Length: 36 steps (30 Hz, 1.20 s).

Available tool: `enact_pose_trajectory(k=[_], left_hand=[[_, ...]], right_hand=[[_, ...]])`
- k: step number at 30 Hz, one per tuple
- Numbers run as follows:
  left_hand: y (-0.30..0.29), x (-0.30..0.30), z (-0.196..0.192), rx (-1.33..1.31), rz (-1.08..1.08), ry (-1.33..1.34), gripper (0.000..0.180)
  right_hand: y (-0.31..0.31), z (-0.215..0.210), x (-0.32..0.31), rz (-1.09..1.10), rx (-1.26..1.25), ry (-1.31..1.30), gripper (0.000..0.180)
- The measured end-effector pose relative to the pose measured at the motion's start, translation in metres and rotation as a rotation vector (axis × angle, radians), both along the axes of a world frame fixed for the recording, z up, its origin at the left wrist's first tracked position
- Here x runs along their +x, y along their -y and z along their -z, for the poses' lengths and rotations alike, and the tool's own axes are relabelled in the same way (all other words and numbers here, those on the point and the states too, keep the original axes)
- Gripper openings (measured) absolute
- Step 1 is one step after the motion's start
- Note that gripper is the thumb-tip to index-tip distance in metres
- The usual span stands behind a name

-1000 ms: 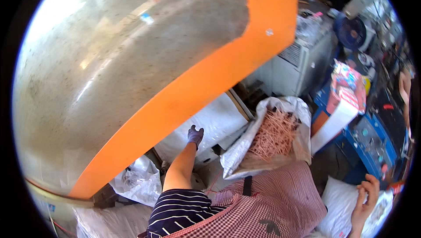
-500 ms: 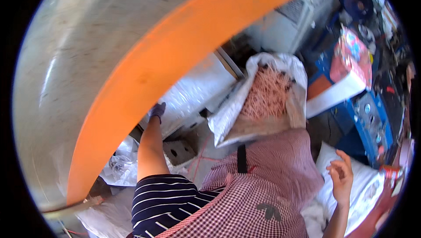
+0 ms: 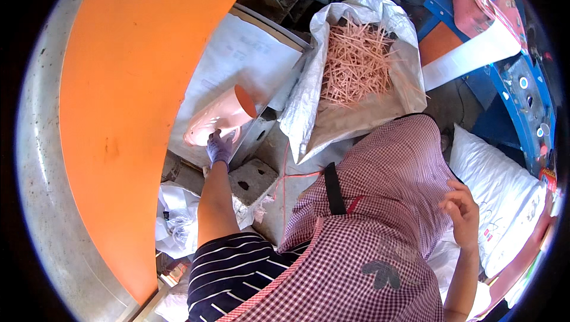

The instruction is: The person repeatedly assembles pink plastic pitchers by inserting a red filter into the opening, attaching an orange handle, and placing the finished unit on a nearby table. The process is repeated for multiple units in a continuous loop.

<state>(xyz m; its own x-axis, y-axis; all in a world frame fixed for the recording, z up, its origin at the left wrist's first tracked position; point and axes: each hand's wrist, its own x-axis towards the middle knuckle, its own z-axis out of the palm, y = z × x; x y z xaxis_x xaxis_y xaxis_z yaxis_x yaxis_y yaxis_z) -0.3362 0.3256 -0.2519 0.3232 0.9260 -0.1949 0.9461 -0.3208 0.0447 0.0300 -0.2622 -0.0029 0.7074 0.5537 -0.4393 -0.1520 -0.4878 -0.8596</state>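
- My left hand [image 3: 219, 148], in a purple glove, reaches forward and touches the near end of a pink plastic scoop [image 3: 221, 119]; I cannot tell whether the fingers are closed around it or only resting against it.
- The pink plastic scoop lies tilted on a white sheeted slab [image 3: 249, 55], its orange-lined mouth turned up and to the right.
- My right hand [image 3: 462, 212] is bare, well apart from the scoop, fingers loosely curled and holding nothing, hanging beside my checked apron [image 3: 380, 221].
- Just right of the scoop stands a white woven sack [image 3: 309, 102], open at the top and filled with thin pinkish sticks [image 3: 355, 64].
- Left of the scoop, a broad orange band [image 3: 130, 84] curves along the rim of a large grey drum [image 3: 41, 203] that fills that side of the view.
- Below the scoop, near my left forearm, sits a grey concrete block [image 3: 252, 182], with crumpled white plastic bags [image 3: 175, 221] to its left.
- Far right of the scoop, beyond my apron, lie stuffed white sacks [image 3: 504, 185] and a blue metal frame [image 3: 522, 96].
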Motion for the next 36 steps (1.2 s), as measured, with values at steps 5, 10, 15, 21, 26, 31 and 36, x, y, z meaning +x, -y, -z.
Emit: enact_pose_trajectory(k=[5,10,15,21,26,31,36], left_hand=[[-0.008,-0.028,0.018,-0.135,0.045,-0.128,0.052],[-0.023,-0.006,0.008,-0.165,0.106,-0.081,0.080],[-0.062,0.005,-0.035,0.238,0.080,-0.292,0.098],[-0.096,0.009,-0.065,0.302,-0.094,0.058,0.041],[-0.036,0.082,-0.140,0.395,0.434,0.234,0.036],[0.078,0.184,-0.240,-0.314,0.367,0.628,0.042],[0.107,0.267,-0.187,-1.138,0.224,1.231,0.040]], right_hand=[[-0.004,0.011,0.008,0.013,0.005,-0.095,0.014],[-0.014,0.015,0.010,0.041,-0.066,-0.132,0.014],[-0.012,0.013,0.013,0.037,-0.119,-0.155,0.013],[-0.020,0.013,0.001,0.051,-0.063,-0.145,0.014],[-0.010,0.028,0.005,0.021,-0.027,-0.130,0.015],[-0.017,0.016,0.015,-0.007,0.008,-0.091,0.019],[-0.013,0.006,0.018,0.043,0.118,-0.058,0.020]])
